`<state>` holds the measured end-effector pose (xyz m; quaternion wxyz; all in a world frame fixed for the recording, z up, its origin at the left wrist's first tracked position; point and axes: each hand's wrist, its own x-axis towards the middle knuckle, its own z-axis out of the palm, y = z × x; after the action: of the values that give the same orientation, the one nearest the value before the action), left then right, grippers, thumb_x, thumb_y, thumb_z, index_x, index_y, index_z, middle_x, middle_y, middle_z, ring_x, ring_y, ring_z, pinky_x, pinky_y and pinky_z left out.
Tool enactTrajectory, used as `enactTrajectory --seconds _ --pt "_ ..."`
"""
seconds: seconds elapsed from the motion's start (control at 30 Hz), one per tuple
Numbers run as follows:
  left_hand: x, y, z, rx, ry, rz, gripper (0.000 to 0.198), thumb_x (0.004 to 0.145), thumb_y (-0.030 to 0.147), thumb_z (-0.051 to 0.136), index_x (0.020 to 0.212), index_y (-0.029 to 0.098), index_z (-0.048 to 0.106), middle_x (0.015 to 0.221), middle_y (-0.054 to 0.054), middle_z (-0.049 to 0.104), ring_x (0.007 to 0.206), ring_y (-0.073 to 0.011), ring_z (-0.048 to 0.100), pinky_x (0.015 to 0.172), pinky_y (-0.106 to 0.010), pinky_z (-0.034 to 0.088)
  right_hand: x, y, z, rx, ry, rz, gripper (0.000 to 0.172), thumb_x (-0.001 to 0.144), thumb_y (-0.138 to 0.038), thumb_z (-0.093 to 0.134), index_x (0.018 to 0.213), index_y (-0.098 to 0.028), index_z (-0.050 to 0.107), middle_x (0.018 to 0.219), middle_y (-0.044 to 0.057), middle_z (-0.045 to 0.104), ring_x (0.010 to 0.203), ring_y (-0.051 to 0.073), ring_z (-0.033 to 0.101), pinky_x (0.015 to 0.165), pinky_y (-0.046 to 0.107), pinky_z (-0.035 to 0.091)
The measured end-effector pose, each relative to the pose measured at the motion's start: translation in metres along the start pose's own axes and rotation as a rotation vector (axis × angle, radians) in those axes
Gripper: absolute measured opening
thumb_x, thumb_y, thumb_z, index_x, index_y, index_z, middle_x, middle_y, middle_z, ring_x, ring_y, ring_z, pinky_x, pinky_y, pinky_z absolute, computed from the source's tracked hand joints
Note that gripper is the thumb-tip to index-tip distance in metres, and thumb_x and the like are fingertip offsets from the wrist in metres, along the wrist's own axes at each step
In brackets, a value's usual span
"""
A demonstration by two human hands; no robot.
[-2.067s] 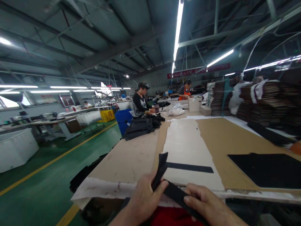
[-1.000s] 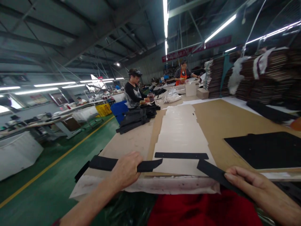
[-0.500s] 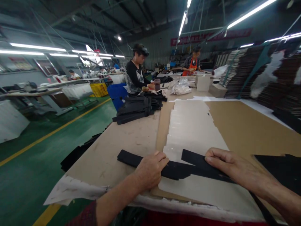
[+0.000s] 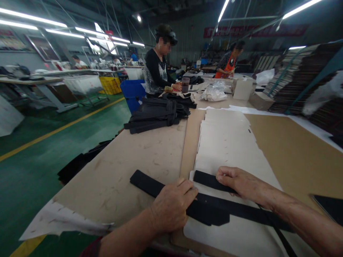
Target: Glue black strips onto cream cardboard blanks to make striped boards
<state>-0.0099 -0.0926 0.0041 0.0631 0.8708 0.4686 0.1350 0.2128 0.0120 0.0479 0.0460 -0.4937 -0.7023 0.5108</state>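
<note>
Two black strips lay on the table (image 4: 128, 167) w/ a hand on each. Left hand (image 4: 173, 207): fingers bent, clamped down on the long strip (image 4: 146, 184), which ran out leftward past its knuckles. Right hand (image 4: 241, 184): fingers curled, gripping the second strip (image 4: 207, 179), its end just beyond the left fingertips, on the white paper (image 4: 227, 142). My read: strips down & meeting, neither let go, lining-up prob. unfinished. Black pile (image 4: 155, 116) & a co-worker (image 4: 157, 71) were well beyond both hands.

The worktable (image 4: 125, 167) bears brown cardboard (image 4: 294, 157), white sheets (image 4: 227, 139), black strips (image 4: 146, 182) and a fabric pile (image 4: 155, 116).
</note>
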Motion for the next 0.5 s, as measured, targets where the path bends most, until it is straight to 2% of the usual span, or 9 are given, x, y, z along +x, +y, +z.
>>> enactTrajectory --seconds 0.37,0.5 --pt "-0.001 0.0 -0.002 -0.029 -0.077 -0.044 0.046 0.082 0.021 0.056 0.127 0.016 0.05 0.116 -0.01 0.055 0.106 -0.0255 0.051 0.089 -0.04 0.052 0.015 0.0 0.0 -0.083 -0.06 -0.028 0.024 0.083 -0.041 0.048 0.07 -0.022 0.045 0.06 -0.005 0.04 0.055 0.011 0.037 0.05 0.023 0.033" --pt "-0.002 -0.002 0.0 -0.006 -0.065 -0.049 0.048 0.08 0.021 0.058 0.127 0.016 0.05 0.136 -0.015 0.047 0.118 -0.0287 0.049 0.094 -0.043 0.051 0.018 0.0 0.0 -0.139 -0.059 -0.027 0.022 0.083 -0.038 0.046 0.069 -0.022 0.046 0.059 -0.004 0.042 0.056 0.012 0.039 0.051 0.024 0.033"
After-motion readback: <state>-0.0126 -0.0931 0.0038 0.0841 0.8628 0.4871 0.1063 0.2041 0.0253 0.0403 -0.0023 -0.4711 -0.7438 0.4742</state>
